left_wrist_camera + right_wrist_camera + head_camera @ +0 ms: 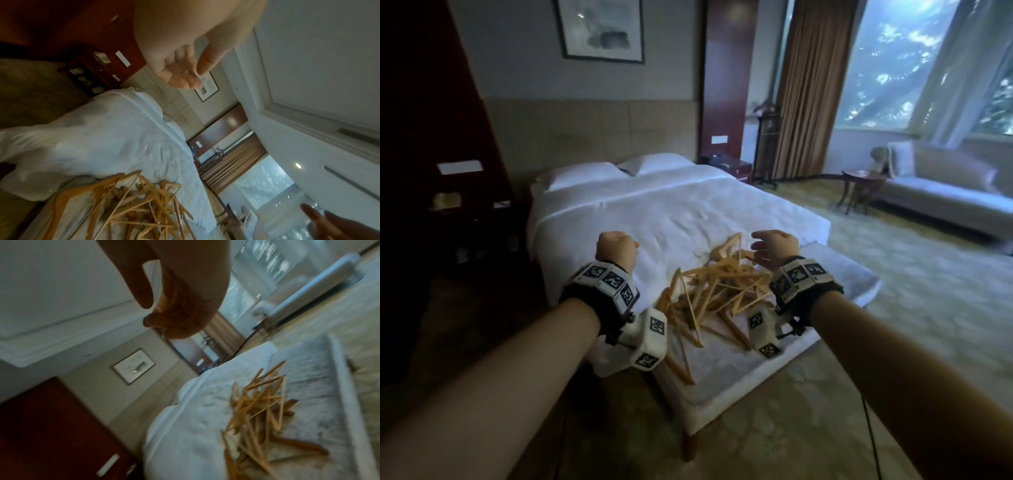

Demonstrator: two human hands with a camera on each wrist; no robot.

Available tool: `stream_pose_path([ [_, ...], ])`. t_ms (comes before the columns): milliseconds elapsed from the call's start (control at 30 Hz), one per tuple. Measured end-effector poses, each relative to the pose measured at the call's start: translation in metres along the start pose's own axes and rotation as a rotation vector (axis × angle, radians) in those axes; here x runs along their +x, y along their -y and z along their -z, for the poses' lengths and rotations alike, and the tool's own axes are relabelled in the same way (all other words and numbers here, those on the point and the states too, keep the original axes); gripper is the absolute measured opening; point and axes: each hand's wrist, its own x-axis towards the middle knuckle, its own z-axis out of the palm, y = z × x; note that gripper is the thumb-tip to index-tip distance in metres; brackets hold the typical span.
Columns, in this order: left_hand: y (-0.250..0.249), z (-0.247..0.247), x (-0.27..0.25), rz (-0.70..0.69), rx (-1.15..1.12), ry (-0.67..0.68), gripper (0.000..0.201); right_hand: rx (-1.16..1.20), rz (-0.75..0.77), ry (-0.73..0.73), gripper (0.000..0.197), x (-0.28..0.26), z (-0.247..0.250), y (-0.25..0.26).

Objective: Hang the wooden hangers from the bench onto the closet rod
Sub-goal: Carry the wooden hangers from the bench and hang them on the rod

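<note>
- Wooden hangers (717,294) are seen heaped in a tangle on the bench (852,274), at the end nearest the bed (654,212); none is lifted, so the task is judged barely begun, with the whole heap left to be carried and hung.
- No hanger is held: the right hand (774,245) is poised over the far edge of the heap, fingers loosely spread, nothing gripped.
- Beside the heap, over the bed, the left hand (616,246) is raised with its fingers curled in; nothing is seen inside it in the wrist view.
- How many hangers lie in the heap cannot be counted; they are interlocked, and their hooks are hardly made out.
- No closet rod can be found in any view; dark wood panelling (431,137) beyond the bed may belong to a closet, but that cannot be told.
- Blur smears the right wrist view.
</note>
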Motion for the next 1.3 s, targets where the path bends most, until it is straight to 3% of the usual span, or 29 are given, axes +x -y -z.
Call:
stream_pose_path([
  [100, 0.031, -0.043, 0.025, 0.048, 0.051, 0.064, 0.031, -0.038, -0.075, -0.032, 0.009, 0.042, 0.002, -0.025],
  [167, 0.051, -0.065, 0.043, 0.085, 0.087, 0.115, 0.030, -0.050, -0.127, -0.042, 0.014, 0.074, -0.003, -0.046],
  [267, 0.081, -0.093, 0.075, 0.135, 0.129, 0.114, 0.015, -0.099, -0.210, -0.020, 0.016, 0.127, -0.019, -0.077],
  [400, 0.133, -0.109, 0.122, 0.248, 0.156, 0.009, 0.030, -0.201, -0.310, 0.121, 0.018, 0.196, -0.058, -0.120],
  [533, 0.189, -0.106, 0.163, 0.376, 0.225, -0.135, 0.023, -0.374, -0.396, 0.261, 0.010, 0.253, -0.109, -0.179],
  [600, 0.221, -0.100, 0.175, 0.425, 0.268, -0.177, 0.025, -0.518, -0.441, 0.332, 0.015, 0.272, -0.129, -0.215],
  [667, 0.251, -0.094, 0.181, 0.479, 0.307, -0.168, 0.033, -0.645, -0.534, 0.383, 0.018, 0.286, -0.144, -0.257],
  [733, 0.277, -0.090, 0.179, 0.551, 0.308, -0.156, 0.019, -0.685, -0.653, 0.402, 0.016, 0.292, -0.153, -0.295],
  [767, 0.291, -0.088, 0.179, 0.582, 0.301, -0.177, 0.023, -0.718, -0.692, 0.414, 0.017, 0.295, -0.155, -0.312],
  [967, 0.372, -0.088, 0.181, 0.739, 0.290, -0.236, 0.028, -0.868, -0.766, 0.432, 0.031, 0.324, -0.162, -0.403],
  [1133, 0.426, -0.091, 0.182, 0.838, 0.299, -0.210, 0.029, -0.933, -0.787, 0.450, 0.058, 0.335, -0.172, -0.473],
  [1167, 0.434, -0.092, 0.181, 0.861, 0.303, -0.209, 0.028, -0.963, -0.793, 0.467, 0.056, 0.333, -0.174, -0.477],
  [1233, 0.453, -0.091, 0.179, 0.915, 0.323, -0.207, 0.027, -1.051, -0.815, 0.499, 0.034, 0.330, -0.178, -0.492],
  [1300, 0.468, -0.087, 0.177, 0.957, 0.325, -0.204, 0.026, -1.097, -0.841, 0.549, 0.038, 0.327, -0.180, -0.503],
])
